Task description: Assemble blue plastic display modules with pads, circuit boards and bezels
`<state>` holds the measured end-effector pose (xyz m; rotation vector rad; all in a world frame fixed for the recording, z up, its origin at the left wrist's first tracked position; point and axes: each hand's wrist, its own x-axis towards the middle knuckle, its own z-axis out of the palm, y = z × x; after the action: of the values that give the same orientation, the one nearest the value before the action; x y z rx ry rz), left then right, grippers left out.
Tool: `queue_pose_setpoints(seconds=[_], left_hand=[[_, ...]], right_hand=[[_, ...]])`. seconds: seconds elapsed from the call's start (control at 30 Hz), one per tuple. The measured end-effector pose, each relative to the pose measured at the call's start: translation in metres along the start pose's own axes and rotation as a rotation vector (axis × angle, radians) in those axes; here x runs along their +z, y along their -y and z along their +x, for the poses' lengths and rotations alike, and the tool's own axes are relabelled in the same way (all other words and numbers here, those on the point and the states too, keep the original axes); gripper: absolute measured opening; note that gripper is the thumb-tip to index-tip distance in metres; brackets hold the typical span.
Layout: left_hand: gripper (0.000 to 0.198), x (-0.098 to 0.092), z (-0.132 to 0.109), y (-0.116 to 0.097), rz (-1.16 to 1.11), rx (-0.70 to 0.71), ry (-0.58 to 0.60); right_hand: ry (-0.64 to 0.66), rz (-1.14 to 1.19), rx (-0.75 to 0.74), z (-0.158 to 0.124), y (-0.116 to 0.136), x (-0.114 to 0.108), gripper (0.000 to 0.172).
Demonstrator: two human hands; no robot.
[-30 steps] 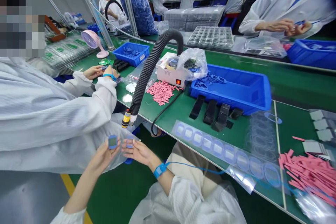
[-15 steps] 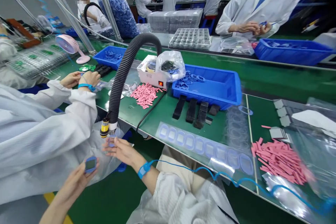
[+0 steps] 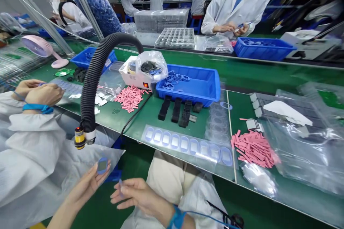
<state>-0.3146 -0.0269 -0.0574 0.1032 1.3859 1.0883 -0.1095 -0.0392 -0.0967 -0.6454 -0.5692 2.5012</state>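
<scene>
My left hand (image 3: 87, 183) is closed on a blue plastic frame with a dark grey square window (image 3: 102, 165), held between thumb and fingers with the window facing up. To its right, my right hand (image 3: 141, 194) pinches a thin blue piece (image 3: 120, 187) seen nearly edge-on, so its kind is unclear. The two hands are apart, low in front of the bench. Above them hangs the nozzle of a black corrugated hose (image 3: 92, 78) with a yellow-and-black sensor (image 3: 79, 138) fixed beside it. A blue wrist strap (image 3: 176, 217) circles my right wrist.
On the green bench lie a strip of blue frames (image 3: 185, 144), black stacks (image 3: 176, 110), pink strips (image 3: 130, 98) and a second pink pile (image 3: 254, 148). A blue bin (image 3: 204, 78) and white box (image 3: 131, 75) stand behind. A co-worker's hands (image 3: 43, 94) work at left.
My right hand has come down and right from beneath the hose nozzle with its thin blue piece. My left hand has shifted slightly right, still holding the windowed frame. The camera view has turned right.
</scene>
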Motion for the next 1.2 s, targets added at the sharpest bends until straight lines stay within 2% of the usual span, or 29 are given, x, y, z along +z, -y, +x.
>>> queue_pose_setpoints(seconds=[0.1,0.17,0.27,0.4,0.5,0.6,0.7,0.87,1.03,1.2], left_hand=[[0.021,0.017,-0.017,0.014,-0.048,-0.019,0.023],[0.022,0.038,-0.030,0.025,-0.084,-0.032,0.094],[0.027,0.084,-0.050,0.040,-0.121,-0.034,0.214],[0.024,0.154,-0.073,0.056,-0.186,-0.103,0.423],[0.018,0.200,-0.086,0.064,-0.215,-0.162,0.607],[0.018,0.233,-0.097,0.072,-0.271,-0.218,0.694],[0.022,0.251,-0.106,0.080,-0.302,-0.253,0.696],[0.026,0.264,-0.115,0.085,-0.345,-0.294,0.688],[0.023,0.272,-0.120,0.084,-0.420,-0.371,0.679],[0.026,0.282,-0.126,0.085,-0.435,-0.378,0.549]], right_hand=[[-0.016,0.020,-0.093,-0.038,0.027,0.002,0.054],[-0.029,0.038,-0.171,-0.062,0.049,0.002,0.057],[-0.053,0.107,-0.354,-0.098,0.083,-0.001,0.060],[-0.098,0.243,-0.578,-0.141,0.118,-0.010,0.037],[-0.129,0.324,-0.653,-0.163,0.130,-0.016,0.028],[-0.081,0.365,-0.697,-0.176,0.135,-0.018,0.028],[-0.041,0.363,-0.700,-0.183,0.138,-0.019,0.029],[-0.056,0.354,-0.745,-0.190,0.141,-0.020,0.029],[-0.192,0.271,-0.821,-0.203,0.141,-0.022,0.028],[-0.349,0.167,-0.868,-0.211,0.140,-0.023,0.024]])
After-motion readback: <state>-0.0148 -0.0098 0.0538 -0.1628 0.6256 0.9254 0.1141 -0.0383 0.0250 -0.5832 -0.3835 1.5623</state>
